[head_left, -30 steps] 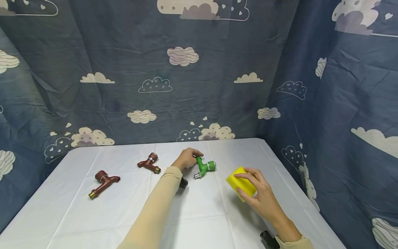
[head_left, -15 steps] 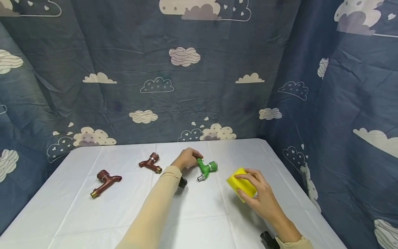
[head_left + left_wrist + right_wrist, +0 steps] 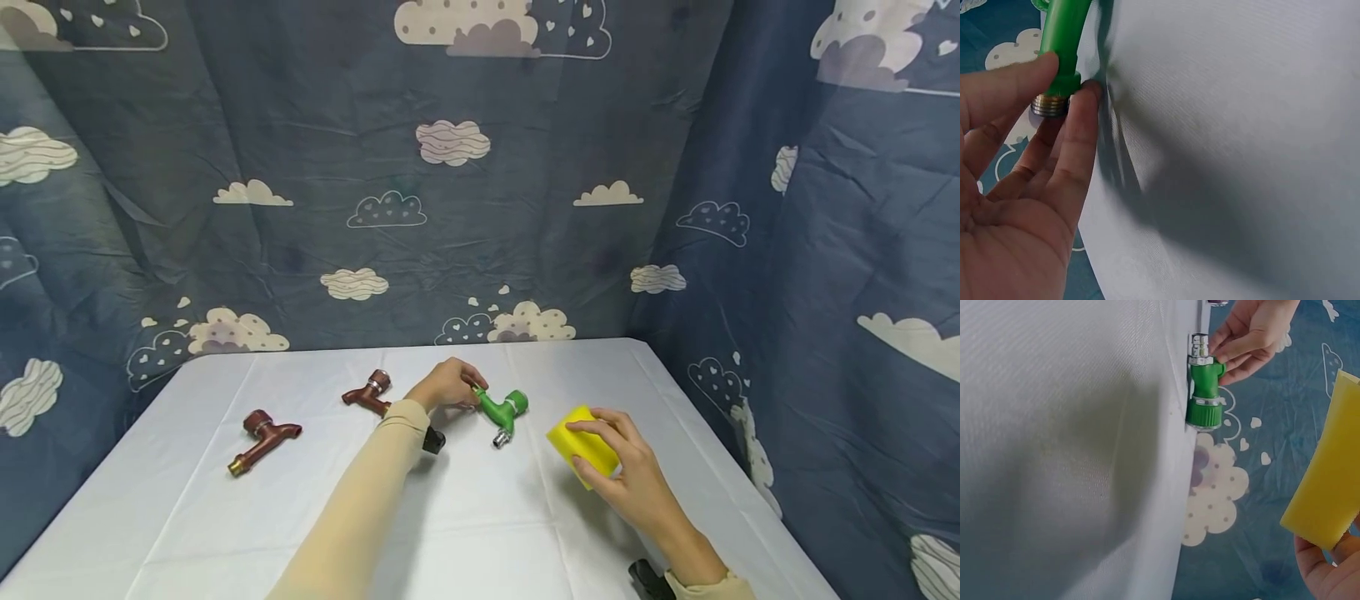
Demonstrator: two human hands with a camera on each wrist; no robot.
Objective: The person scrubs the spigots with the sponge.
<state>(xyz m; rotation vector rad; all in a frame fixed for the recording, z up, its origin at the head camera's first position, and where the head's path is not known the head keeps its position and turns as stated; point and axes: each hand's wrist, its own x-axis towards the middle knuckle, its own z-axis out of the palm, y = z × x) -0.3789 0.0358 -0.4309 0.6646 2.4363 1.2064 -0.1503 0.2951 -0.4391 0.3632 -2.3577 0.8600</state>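
My left hand (image 3: pixel 448 385) pinches a green tap (image 3: pixel 500 412) by its threaded inlet end, near the far side of the table. Thumb and fingertips meet around that end in the left wrist view, where brass threads (image 3: pixel 1050 106) show below the green body (image 3: pixel 1065 37). The tap's silver spout (image 3: pixel 1200 347) and ribbed green knob (image 3: pixel 1204 414) appear in the right wrist view. Above the table at the right, my right hand (image 3: pixel 633 467) grips a yellow sponge (image 3: pixel 583 443) between thumb and fingers, apart from the tap.
Two brown taps lie on the white table (image 3: pixel 450 533): one brown tap (image 3: pixel 262 442) at the left, another brown tap (image 3: pixel 367 393) farther back, partly behind my left sleeve (image 3: pixel 360 500). A dark blue cloud-print curtain (image 3: pixel 495 208) stands behind and to the right.
The green tap has turned in my left hand, its spout swinging toward the right and front. My right hand keeps the sponge in place. The view has shifted slightly.
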